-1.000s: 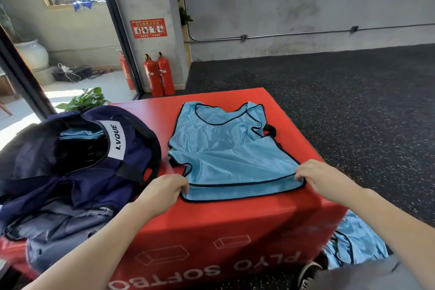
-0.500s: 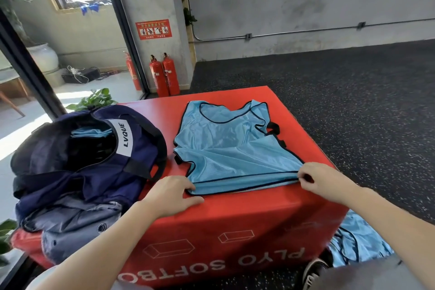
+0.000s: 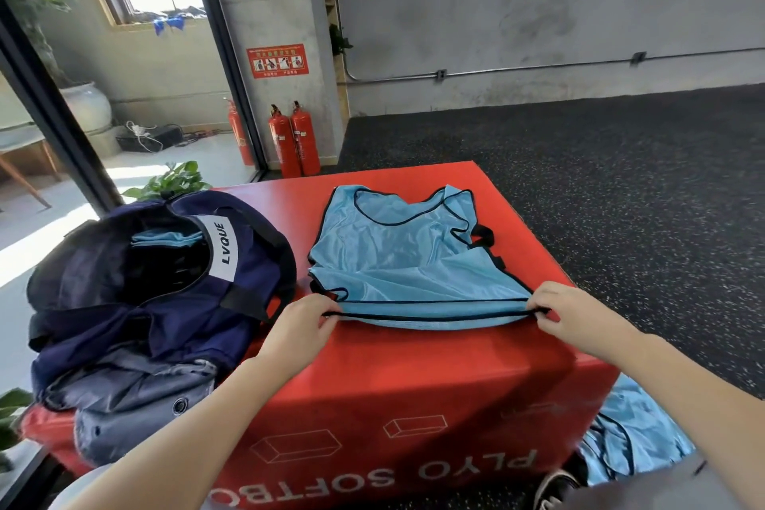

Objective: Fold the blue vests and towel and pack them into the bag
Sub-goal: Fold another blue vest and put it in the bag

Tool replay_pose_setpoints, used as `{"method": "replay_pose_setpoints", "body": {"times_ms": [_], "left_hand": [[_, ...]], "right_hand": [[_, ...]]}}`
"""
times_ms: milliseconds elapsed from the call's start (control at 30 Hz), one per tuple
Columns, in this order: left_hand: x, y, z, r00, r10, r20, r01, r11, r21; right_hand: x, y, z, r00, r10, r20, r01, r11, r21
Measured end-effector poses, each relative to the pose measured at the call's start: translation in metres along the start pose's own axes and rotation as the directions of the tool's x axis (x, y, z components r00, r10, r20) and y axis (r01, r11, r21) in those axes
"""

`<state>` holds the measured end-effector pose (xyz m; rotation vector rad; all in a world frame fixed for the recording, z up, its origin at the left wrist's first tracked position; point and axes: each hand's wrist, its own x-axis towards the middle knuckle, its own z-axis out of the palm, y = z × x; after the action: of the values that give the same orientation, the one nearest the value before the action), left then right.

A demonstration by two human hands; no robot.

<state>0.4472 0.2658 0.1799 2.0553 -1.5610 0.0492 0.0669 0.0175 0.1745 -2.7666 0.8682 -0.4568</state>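
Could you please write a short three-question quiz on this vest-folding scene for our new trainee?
1. True or false: both hands pinch the near hem of the blue vest lying on the red box.
2. Which item sits to the left of that vest? A) a navy bag B) a white bucket C) a cardboard carton
3. Fill in: a second blue vest lies on the ____ beside the box.

Key:
1. True: the left hand and right hand each pinch a hem corner.
2. A, the navy bag, which is open.
3. floor
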Motion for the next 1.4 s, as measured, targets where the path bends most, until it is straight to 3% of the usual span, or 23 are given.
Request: {"method": "replay_pose_setpoints", "body": {"times_ms": [133, 300, 500, 700, 833, 1000, 1200, 1400], "left_hand": [[0.016, 0.012, -0.028, 0.989, -0.093, -0.111, 0.086, 0.994, -0.069], [0.054, 0.053, -0.096, 0.953, -0.143, -0.266, 0.106, 0.983, -0.149], [0.098, 0.109, -0.211, 0.892, -0.104, -0.440, 0.040, 0.987, -0.153], [0.112, 0.170, -0.342, 0.814, -0.076, -0.576, -0.084, 0.965, -0.247], [0.100, 0.201, -0.411, 0.780, -0.089, -0.619, -0.145, 0.937, -0.317], [0.080, 0.219, -0.464, 0.811, -0.050, -0.583, -0.192, 0.919, -0.346], [0.068, 0.203, -0.487, 0.868, -0.025, -0.497, -0.136, 0.949, -0.285], [0.068, 0.178, -0.465, 0.897, -0.056, -0.439, -0.075, 0.959, -0.273]], "right_hand": [[0.004, -0.012, -0.019, 0.978, -0.031, -0.207, 0.035, 0.999, 0.015], [0.027, -0.042, -0.081, 0.889, 0.100, -0.446, -0.040, 0.989, 0.141], [0.054, -0.101, -0.198, 0.769, 0.264, -0.583, -0.055, 0.935, 0.351], [0.055, -0.163, -0.329, 0.700, 0.211, -0.683, 0.054, 0.937, 0.344], [0.041, -0.194, -0.392, 0.681, 0.172, -0.712, 0.096, 0.943, 0.320], [0.029, -0.219, -0.432, 0.656, 0.169, -0.736, 0.129, 0.935, 0.330], [0.022, -0.229, -0.440, 0.715, 0.180, -0.676, 0.151, 0.904, 0.401], [0.045, -0.218, -0.416, 0.776, 0.158, -0.611, 0.103, 0.923, 0.370]]}}
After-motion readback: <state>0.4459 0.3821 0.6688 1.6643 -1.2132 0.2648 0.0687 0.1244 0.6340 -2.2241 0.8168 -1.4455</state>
